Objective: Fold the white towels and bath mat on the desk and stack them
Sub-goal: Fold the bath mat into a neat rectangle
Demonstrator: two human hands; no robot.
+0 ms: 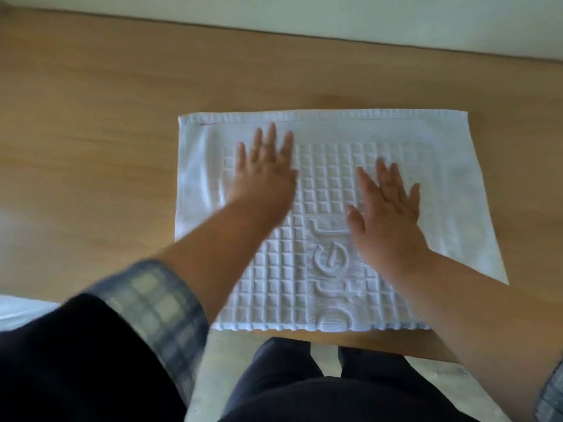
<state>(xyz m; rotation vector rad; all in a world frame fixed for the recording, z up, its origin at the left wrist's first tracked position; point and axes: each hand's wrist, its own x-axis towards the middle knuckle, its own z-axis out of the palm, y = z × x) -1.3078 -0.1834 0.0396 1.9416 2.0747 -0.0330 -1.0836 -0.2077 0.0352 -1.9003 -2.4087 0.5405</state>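
Observation:
A white bath mat [329, 178] with a raised square grid and embossed letters lies flat on the wooden desk [91, 132], its near edge at the desk's front. My left hand [265, 169] rests palm down on the mat's left part, fingers spread. My right hand [387, 205] lies flat on the mat to the right of the letters, fingers apart. Neither hand grips anything.
The desk's bare wood stretches to the left and behind the mat, up to a pale wall [365, 16]. Something white [21, 312] shows at the left edge, below desk level. My legs [289, 385] stand at the desk's front edge over a light floor.

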